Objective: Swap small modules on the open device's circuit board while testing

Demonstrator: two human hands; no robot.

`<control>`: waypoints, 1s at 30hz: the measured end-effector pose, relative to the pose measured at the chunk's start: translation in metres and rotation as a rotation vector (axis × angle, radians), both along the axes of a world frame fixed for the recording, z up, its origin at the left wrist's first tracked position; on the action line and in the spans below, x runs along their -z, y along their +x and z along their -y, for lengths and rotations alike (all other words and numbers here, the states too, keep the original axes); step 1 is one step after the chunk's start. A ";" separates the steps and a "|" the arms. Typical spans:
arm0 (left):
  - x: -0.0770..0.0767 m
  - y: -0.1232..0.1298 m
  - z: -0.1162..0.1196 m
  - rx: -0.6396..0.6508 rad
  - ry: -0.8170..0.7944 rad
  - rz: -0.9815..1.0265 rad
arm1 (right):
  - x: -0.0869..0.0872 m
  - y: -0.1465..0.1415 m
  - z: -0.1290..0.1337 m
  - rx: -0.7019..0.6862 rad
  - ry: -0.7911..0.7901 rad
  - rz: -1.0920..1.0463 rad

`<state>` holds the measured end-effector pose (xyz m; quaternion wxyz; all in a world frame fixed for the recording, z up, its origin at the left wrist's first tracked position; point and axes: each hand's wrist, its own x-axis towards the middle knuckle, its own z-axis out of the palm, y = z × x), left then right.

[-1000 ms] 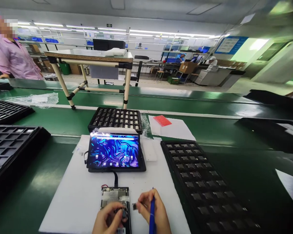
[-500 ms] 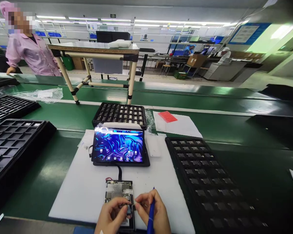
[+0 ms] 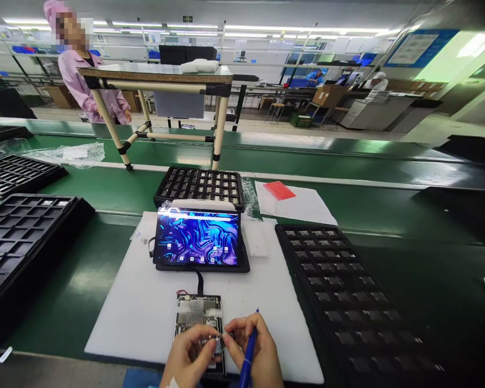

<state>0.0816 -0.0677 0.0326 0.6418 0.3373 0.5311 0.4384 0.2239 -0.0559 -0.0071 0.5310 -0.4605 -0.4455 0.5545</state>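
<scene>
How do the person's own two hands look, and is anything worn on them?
Both the left hand and the right hand are bare: no gloves, rings or sleeves show. Something small and white sits at the left wrist, at the frame's bottom edge; what it is cannot be told.

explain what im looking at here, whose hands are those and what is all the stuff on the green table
This single picture comes from a camera worn on a person's head, looking forward and down, so the two bare hands at the bottom are that person's own. The left hand and right hand meet over a small opened device showing a circuit board, pinching a tiny part between the fingertips. The right hand also holds a blue pen. A cable runs from the board up to a lit tablet. All this sits on a white mat on a green workbench. Black compartment trays lie around: one on the right, one behind the tablet, one on the left. Another person in a pink coat stands far back.
</scene>
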 end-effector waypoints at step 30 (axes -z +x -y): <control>0.017 0.000 0.002 0.070 0.010 0.000 | 0.005 0.012 0.003 -0.170 -0.097 -0.110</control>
